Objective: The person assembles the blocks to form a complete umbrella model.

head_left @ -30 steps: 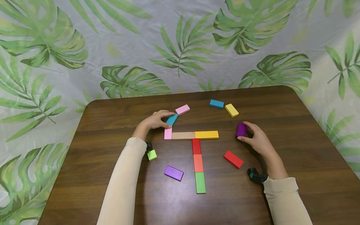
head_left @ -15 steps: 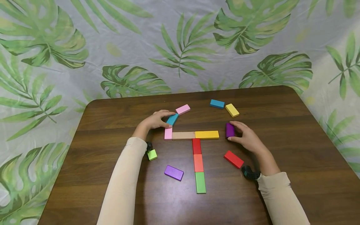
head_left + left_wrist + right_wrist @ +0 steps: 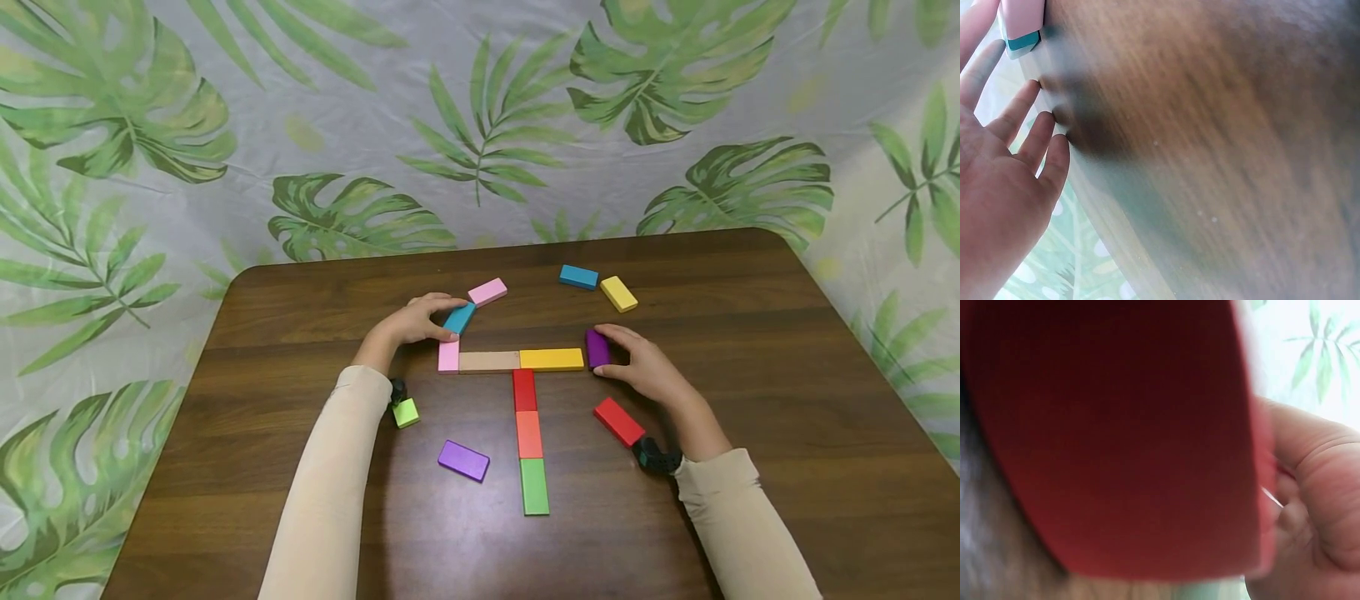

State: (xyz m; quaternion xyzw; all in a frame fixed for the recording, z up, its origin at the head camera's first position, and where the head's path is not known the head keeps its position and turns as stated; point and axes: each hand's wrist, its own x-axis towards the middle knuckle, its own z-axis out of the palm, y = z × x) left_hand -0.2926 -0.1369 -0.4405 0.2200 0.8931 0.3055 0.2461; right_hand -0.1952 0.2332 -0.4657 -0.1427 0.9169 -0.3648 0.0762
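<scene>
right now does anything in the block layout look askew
Yes: the teal block that the left hand pinches lies slanted, whereas the joined tan block and yellow block run straight.

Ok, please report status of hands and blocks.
Left hand holding nearer blue block. Right hand holding dark purple block, beside amber block. Loose red block close by right wrist camera.

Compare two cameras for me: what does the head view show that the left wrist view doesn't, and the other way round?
Only the head view: the right hand pinching a dark purple block, plus the tan block and lime block.

Only the left wrist view: the palm side of the left hand.

Both: that hand, a blue block, a pink block, the wooden table and the leafy cloth.
</scene>
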